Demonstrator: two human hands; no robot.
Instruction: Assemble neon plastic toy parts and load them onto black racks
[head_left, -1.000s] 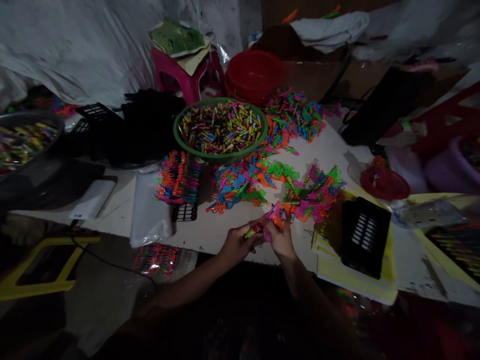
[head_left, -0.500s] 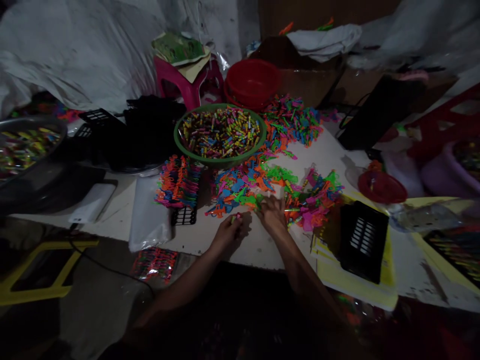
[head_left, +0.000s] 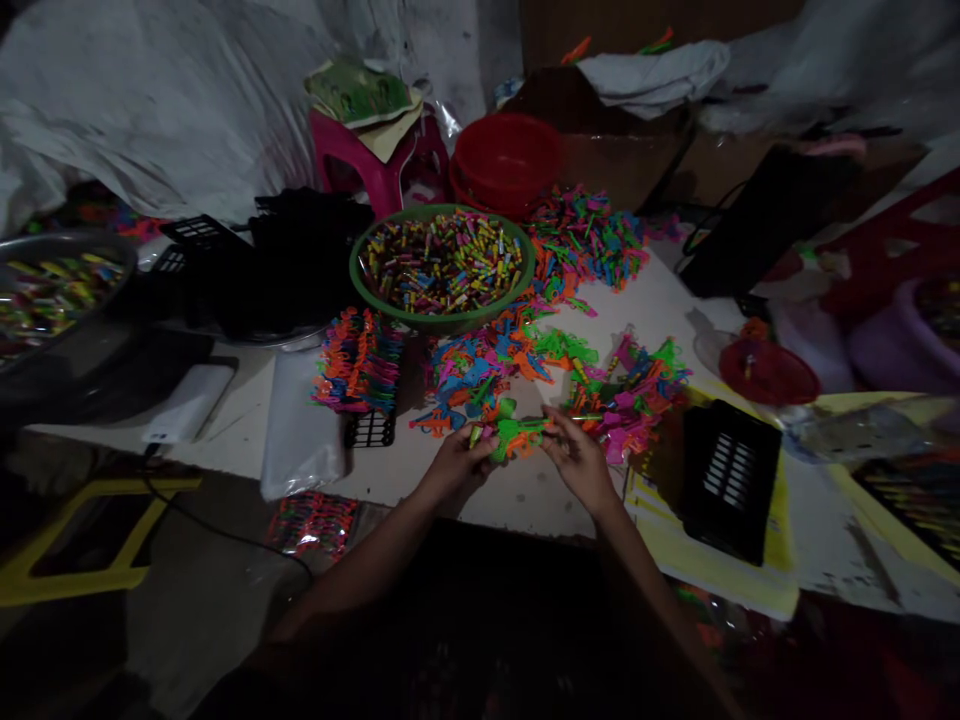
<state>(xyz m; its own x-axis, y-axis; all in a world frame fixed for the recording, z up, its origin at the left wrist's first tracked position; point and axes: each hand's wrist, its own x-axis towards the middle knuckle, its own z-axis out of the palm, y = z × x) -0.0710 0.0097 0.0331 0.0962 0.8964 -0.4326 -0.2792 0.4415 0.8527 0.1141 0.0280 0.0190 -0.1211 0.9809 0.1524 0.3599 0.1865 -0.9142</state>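
My left hand (head_left: 455, 462) is closed, pinching the left end of a green plastic piece (head_left: 511, 436) that looks like a small toy gun. Short printed tubes (head_left: 475, 435), yellowish and pink, also poke out of that hand. At the piece's right end are the closed fingertips of my right hand (head_left: 581, 458). Some orange plastic shows just under the green piece; whether it is held too I cannot tell. Loose bright plastic pieces (head_left: 469, 370) lie beyond my hands. A second pile (head_left: 634, 395), with tubes among the pieces, sits to the right.
A green basin (head_left: 442, 322) full of printed tubes stands behind the piles. Left are stacked plastic pieces (head_left: 358, 360) on a black rack, clear bags (head_left: 301, 430) and a white power bank (head_left: 187, 403). Black racks (head_left: 731, 480) lie right on yellow sheets. Red basins (head_left: 510, 150) stand behind.
My right hand has come back from the loose pile, and a green piece now spans both hands. My left hand has stayed nearly in place, keeping its tubes.
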